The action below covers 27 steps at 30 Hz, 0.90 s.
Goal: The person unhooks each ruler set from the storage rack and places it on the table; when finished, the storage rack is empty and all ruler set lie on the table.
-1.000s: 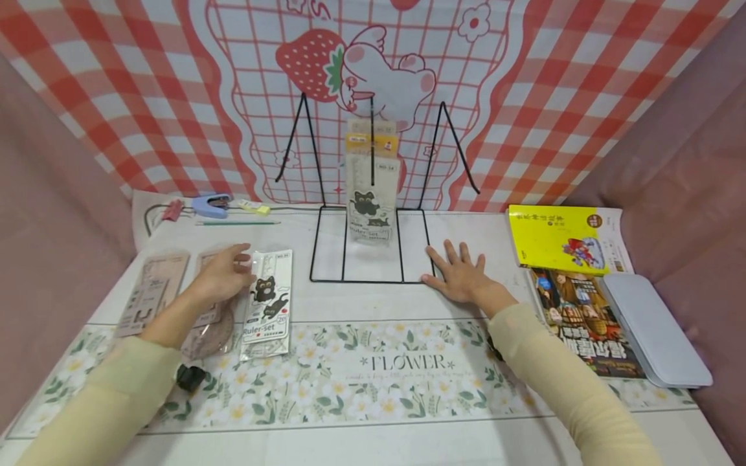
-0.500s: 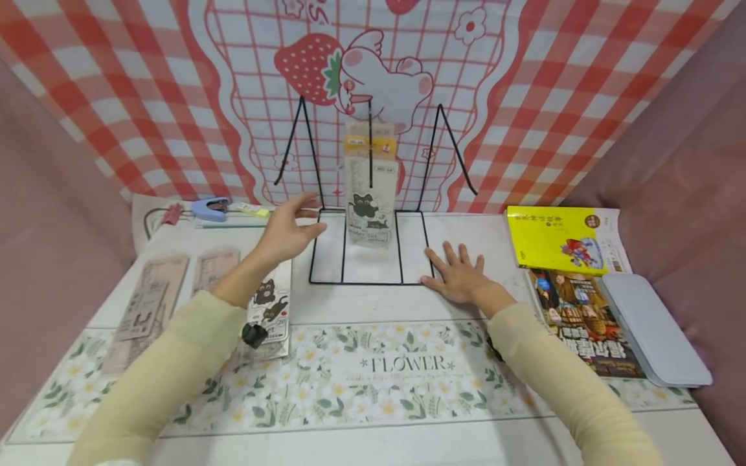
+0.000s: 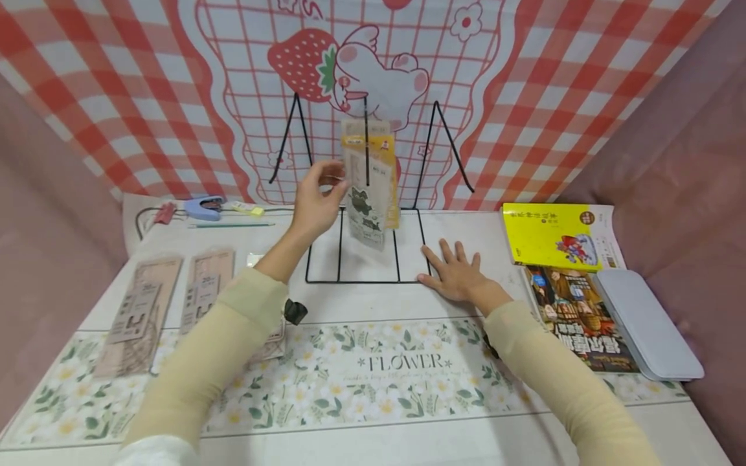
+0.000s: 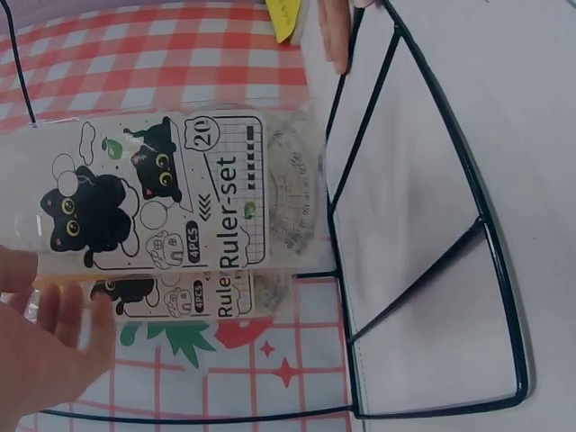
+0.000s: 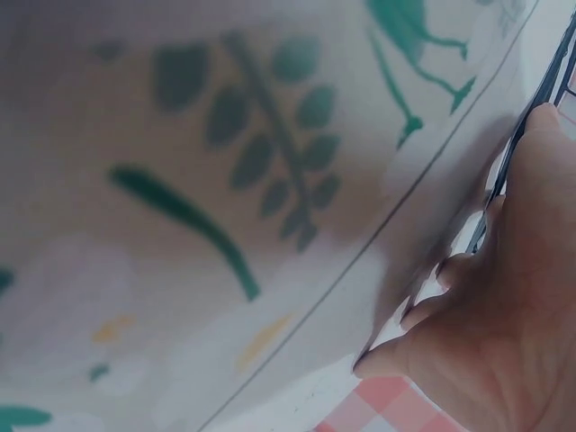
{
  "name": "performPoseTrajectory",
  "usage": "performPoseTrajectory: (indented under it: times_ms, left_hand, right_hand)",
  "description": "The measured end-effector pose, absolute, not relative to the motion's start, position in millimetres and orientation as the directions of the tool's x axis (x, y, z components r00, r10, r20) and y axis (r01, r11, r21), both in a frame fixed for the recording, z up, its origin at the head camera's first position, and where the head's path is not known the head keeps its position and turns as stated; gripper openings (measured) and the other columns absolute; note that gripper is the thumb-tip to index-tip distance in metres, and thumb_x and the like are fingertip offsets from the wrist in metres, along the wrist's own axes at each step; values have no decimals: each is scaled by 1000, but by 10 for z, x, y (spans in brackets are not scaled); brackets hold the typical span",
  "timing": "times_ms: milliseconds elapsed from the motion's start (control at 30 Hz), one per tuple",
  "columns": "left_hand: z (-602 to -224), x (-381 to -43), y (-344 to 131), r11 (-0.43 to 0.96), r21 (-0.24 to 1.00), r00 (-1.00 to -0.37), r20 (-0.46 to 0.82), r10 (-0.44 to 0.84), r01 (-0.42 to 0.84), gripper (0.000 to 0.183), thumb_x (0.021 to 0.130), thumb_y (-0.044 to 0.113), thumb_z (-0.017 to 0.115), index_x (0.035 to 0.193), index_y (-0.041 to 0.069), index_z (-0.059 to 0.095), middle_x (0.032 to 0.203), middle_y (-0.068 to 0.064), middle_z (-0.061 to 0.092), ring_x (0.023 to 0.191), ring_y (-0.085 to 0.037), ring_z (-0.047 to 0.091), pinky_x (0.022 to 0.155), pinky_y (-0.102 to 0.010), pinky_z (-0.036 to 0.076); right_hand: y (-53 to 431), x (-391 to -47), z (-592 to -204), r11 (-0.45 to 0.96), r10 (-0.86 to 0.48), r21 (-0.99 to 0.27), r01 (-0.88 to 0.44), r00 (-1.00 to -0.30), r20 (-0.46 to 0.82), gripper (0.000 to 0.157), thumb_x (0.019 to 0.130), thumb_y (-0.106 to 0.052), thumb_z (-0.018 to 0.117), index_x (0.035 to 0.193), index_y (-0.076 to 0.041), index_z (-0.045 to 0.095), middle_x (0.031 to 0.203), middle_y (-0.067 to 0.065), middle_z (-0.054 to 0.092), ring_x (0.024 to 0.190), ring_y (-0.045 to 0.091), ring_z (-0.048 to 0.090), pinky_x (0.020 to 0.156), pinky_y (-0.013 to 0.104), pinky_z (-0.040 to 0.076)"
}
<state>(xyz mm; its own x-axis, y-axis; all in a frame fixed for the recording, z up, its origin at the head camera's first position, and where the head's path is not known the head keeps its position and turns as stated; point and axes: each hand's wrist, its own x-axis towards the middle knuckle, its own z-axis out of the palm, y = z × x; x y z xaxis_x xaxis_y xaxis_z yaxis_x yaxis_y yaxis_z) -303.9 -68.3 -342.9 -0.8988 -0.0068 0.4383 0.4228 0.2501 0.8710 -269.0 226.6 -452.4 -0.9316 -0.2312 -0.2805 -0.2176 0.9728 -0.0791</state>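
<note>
The clear plastic ruler-set packet with black cats (image 3: 366,210) hung at the middle prong of the black wire rack (image 3: 368,282), in front of a yellow-headed packet (image 3: 394,188). Its long axis ran nearly upright, the lower end slanting right. It lay immediately right of the left hand (image 3: 317,202), the nearer one, whose thumb and fingers pinched its left edge. From the right hand (image 3: 459,277), which lay flat, fingers spread, grasping nothing beside the rack's right base bar, it stood left and farther back.
</note>
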Motion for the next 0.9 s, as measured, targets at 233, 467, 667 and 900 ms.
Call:
performPoseTrajectory:
  times_ms: [233,467,667,900]
  left_hand:
    - [-3386,-3019,-668,222,861,-882,472,-14,457,18,90,-1,62,107,-4,57,103,-17,62,93,-19,60,83,-33,56]
    - [-3402,-2956,-727,143,880,-890,456,10,452,18,89,-9,58,106,-8,54,95,-13,60,83,-12,59,73,-21,58]
    - [-3408,-2881,-816,221,846,-872,489,39,485,23,90,-4,59,114,-2,59,104,-19,65,86,-11,58,67,-14,50]
    - [-3401,-2762,-861,223,835,-863,497,89,503,21,90,-4,59,111,-3,59,100,-18,63,83,-9,57,68,-15,52]
  right_hand:
    - [2254,-2679,-4506,974,-227,-85,-211,-930,-288,77,94,-69,30,156,-33,1,165,14,-7,150,46,-5,113,79,2]
    - [2236,-2699,-4521,974,-226,-80,-212,-933,-281,78,93,-71,29,156,-33,1,165,15,-6,150,47,-5,113,78,2]
    - [2248,-2681,-4510,974,-227,-82,-212,-932,-284,77,94,-69,30,156,-33,1,165,14,-6,150,47,-5,113,78,2]
    - [2259,-2678,-4512,972,-234,-87,-219,-931,-279,77,94,-69,31,156,-32,2,164,16,-5,150,48,-4,112,79,2]
